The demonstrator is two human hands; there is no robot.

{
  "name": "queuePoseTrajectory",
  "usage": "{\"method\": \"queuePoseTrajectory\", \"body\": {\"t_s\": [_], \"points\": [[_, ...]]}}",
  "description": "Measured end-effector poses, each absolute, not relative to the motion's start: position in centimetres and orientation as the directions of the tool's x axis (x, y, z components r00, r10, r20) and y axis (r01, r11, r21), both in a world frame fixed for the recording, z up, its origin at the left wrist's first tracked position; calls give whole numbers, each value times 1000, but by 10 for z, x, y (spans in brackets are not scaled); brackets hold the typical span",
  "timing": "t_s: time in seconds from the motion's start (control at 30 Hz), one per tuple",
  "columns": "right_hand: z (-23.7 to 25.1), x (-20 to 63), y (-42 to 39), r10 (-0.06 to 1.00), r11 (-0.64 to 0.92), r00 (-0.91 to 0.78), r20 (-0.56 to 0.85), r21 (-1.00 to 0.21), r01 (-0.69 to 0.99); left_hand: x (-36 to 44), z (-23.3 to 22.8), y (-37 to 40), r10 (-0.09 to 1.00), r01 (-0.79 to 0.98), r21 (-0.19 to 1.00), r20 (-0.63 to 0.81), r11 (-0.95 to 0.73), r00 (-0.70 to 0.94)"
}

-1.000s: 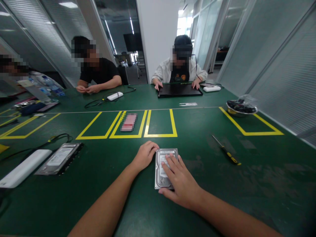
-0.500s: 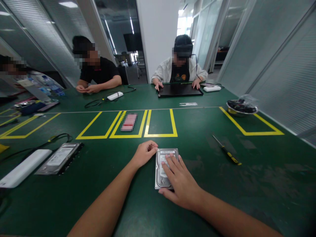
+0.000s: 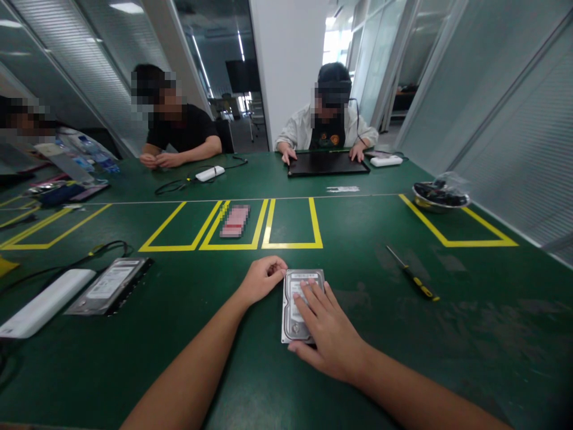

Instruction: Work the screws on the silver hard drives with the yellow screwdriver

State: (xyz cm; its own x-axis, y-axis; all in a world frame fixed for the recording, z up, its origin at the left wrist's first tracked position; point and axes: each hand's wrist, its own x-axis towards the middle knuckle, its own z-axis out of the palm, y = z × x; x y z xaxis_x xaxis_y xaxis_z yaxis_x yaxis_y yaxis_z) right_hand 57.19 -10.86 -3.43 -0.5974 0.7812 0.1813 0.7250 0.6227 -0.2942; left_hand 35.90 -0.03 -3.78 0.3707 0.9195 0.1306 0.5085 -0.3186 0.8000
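A hard drive lies flat, label up, on the green table, close in at 6 o'clock of the view. The right hand lies spread and flat over the drive's near-right part, fingers pressing on the label, gripping nothing. The left hand is loosely curled at the drive's 10 o'clock corner, fingertips touching its far-left edge; it closes on nothing that I can see. A screwdriver lies well apart at 2 o'clock of the drive, and a second drive sits beside a white box out at 9 o'clock. Yellow tape frames lie at 12 o'clock, a bowl of dark parts at 1 o'clock. Two other people sit across the table, one with hands on a dark laptop. Judging risk: the drive is only pinned by palm pressure, so a sideways push from the left fingertips could slide or spin it on the smooth mat, and heavy pressing on the lid might harm it.
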Motion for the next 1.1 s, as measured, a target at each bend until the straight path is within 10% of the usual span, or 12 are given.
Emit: {"method": "queuePoseTrajectory", "body": {"t_s": [1.1], "points": [[-25,577,-103,771,636,-608,191,-288,716,361,-41,1,933,426,869,103,-253,344]]}}
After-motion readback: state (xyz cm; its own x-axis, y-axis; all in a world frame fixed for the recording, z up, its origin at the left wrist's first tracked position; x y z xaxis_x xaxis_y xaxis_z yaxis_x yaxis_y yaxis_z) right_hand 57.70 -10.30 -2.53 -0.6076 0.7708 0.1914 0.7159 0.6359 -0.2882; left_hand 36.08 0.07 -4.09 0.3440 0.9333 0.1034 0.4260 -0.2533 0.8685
